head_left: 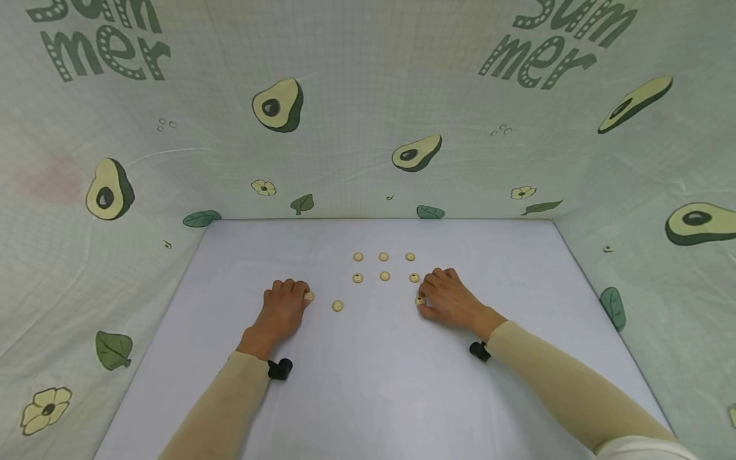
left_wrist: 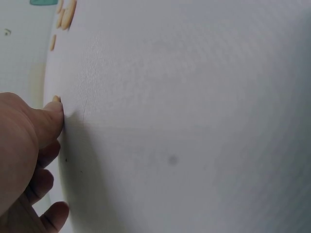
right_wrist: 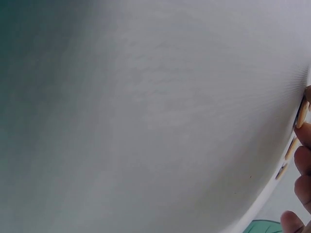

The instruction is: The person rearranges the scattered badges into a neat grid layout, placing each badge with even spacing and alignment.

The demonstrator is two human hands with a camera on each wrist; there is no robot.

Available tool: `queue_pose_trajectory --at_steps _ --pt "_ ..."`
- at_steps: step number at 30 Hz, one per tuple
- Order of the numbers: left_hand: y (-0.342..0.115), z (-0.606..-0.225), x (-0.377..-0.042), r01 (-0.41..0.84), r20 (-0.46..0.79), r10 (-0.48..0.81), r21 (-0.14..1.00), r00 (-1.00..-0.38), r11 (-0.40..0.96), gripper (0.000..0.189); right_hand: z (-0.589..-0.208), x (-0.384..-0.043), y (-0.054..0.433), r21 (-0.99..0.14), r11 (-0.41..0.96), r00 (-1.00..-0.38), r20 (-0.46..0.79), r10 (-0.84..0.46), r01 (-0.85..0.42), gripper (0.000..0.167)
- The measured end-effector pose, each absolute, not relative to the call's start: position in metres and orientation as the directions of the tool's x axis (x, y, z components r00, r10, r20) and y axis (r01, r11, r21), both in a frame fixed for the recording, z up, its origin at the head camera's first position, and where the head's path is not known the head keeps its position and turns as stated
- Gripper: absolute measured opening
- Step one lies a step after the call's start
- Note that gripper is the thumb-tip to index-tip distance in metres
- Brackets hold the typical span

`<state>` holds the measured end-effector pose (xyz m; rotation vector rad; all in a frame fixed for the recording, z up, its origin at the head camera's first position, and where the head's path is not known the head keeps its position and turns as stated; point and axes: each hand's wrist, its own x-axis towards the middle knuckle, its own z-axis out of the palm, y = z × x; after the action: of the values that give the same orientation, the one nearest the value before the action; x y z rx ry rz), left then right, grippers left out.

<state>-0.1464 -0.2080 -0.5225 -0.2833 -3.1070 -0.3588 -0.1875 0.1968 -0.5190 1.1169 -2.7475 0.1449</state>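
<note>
At the left of the group, my left hand [head_left: 283, 305] pinches a small round wooden disc [head_left: 309, 296] at the tabletop; its edge shows past the thumb in the left wrist view. On the other side, my right hand [head_left: 451, 299] holds a second wooden disc [head_left: 420, 300] between thumb and forefinger. That disc appears edge-on in the right wrist view [right_wrist: 302, 112]. One loose disc [head_left: 337, 306] lies between the hands, nearer the left. Beyond them, several discs lie in two short rows, among them a far one [head_left: 383, 256] and a nearer one [head_left: 414, 278] beside my right fingers. Dark marks on the faces are too small to read.
The discs lie on a white-covered table [head_left: 368, 383]. A pale cloth [head_left: 345, 121] printed with avocados and leaves hangs along the back and both sides. A small black device [head_left: 280, 369] sits at the left wrist, and another [head_left: 480, 351] at the right.
</note>
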Motion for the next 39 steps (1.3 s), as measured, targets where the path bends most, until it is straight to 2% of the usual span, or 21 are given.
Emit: queue_pose_trajectory --at_steps 8,13,19,25,31,39 --pt "-0.209 -0.524 -0.147 0.192 0.030 0.190 0.217 -0.981 0.957 0.017 -0.518 -0.188 0.196 -0.027 0.730 -0.724 0.158 -0.672 -0.683 0.018" --pt "-0.209 -0.523 -0.147 0.191 0.029 0.190 0.230 -0.981 0.954 0.017 -0.513 -0.190 0.191 -0.031 0.734 -0.725 0.189 -0.662 -0.678 0.024" --pt "-0.208 -0.520 -0.146 0.186 0.021 0.187 0.228 -0.982 0.956 0.017 -0.502 -0.198 0.163 -0.040 0.739 -0.722 0.260 -0.642 -0.672 0.026" --pt "-0.208 -0.520 -0.146 0.194 0.028 0.192 0.235 -0.981 0.953 0.017 -0.499 -0.203 0.125 -0.047 0.742 -0.726 0.256 -0.639 -0.669 0.026" --pt "-0.209 -0.522 -0.146 0.199 0.039 0.195 0.226 -0.980 0.954 0.017 -0.500 -0.201 0.086 -0.016 0.709 -0.692 0.234 -0.683 -0.705 0.032" --pt "-0.208 -0.521 -0.146 0.233 0.054 0.227 0.146 -0.972 0.961 0.021 -0.507 -0.193 0.048 0.053 0.655 -0.639 0.171 -0.750 -0.754 0.037"
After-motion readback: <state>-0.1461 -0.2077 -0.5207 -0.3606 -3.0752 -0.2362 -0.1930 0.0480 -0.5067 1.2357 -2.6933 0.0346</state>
